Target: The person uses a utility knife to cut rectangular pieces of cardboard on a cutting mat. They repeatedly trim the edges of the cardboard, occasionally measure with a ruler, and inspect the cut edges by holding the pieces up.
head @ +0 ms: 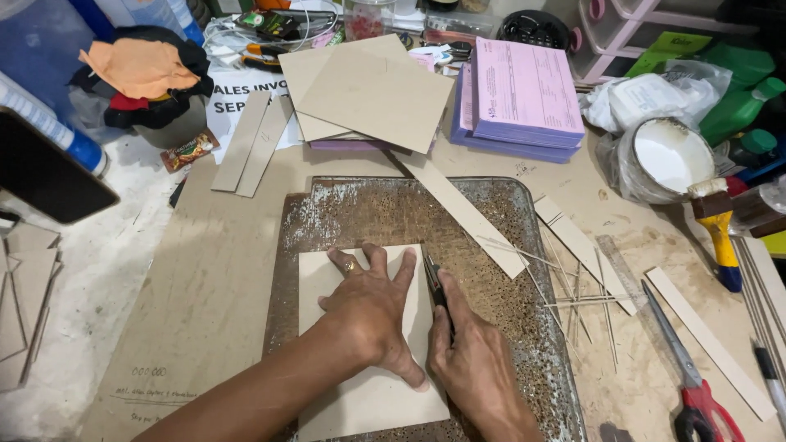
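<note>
On a rusty metal sheet (360, 213), the left hand (370, 309) presses cardboard (360, 401) flat while the right hand (475, 360) grips a cutter (435, 286) against its edge.

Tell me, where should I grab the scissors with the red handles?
Grab the scissors by the red loops at the near end, coming from the table's front edge. The pointed blades aim away toward the ruler, so your fingers stay clear of the tips, and nothing covers the handles.

Small red-and-green snack packet (189, 151) lies back left by the bucket; a white printed sheet (232, 100) sits behind it; pink form stacks (524, 98) back right.
</note>
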